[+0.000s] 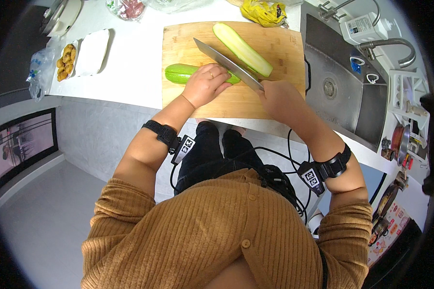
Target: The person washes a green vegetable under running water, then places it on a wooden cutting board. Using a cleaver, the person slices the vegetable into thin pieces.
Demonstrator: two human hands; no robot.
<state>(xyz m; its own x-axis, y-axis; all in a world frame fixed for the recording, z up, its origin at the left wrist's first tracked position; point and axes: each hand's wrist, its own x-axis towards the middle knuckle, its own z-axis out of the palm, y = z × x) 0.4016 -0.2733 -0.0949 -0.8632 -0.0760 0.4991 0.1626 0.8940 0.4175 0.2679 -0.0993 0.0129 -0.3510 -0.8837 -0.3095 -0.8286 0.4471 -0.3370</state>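
On a wooden cutting board (pixel 235 104), my left hand (pixel 207 83) presses down on a green zucchini piece (pixel 178 73) that lies skin side up, a lengthwise line visible along it. My right hand (pixel 284 97) grips the handle of a kitchen knife (pixel 228 65), its broad blade slanting to the upper left across the right part of that piece. Beyond the blade lies a lengthwise zucchini half (pixel 242 48) with its pale cut face up. The fingers partly hide the zucchini under my left hand.
A steel sink (pixel 316 68) with a faucet (pixel 390 43) adjoins the board's right side. A yellow plastic bag (pixel 264 12) is behind the board. Farther left are a white tray (pixel 93 52), a dish of yellow-brown food (pixel 66 62) and a clear plastic bag (pixel 38 72).
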